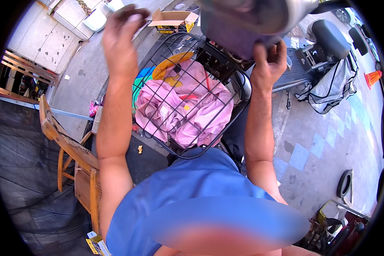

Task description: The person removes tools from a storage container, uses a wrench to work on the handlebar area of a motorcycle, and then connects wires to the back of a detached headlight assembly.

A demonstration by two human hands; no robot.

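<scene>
My left hand (pixel 121 42) is raised at the upper left, its dirt-darkened fingers loosely bent and apart, with nothing visible in them. My right hand (pixel 268 66) has thumb and fingers closed on the lower edge of a dark panel (pixel 237 40) on the front of a scooter. Above the panel, a large grey rounded part (pixel 260 15) is blurred and cut off by the picture's top. Between my forearms sits a black wire basket (pixel 181 155). Inside it lie a crumpled pink cloth (pixel 192 106) and a yellow-orange round thing (pixel 168 64).
An opened cardboard box (pixel 173 21) stands beyond the basket. Wooden chair-like furniture (pixel 74 153) is close on my left. Rightward are a black scooter seat (pixel 330 38), a silver cover (pixel 330 87), an orange cone (pixel 372 78) and a tire (pixel 344 183).
</scene>
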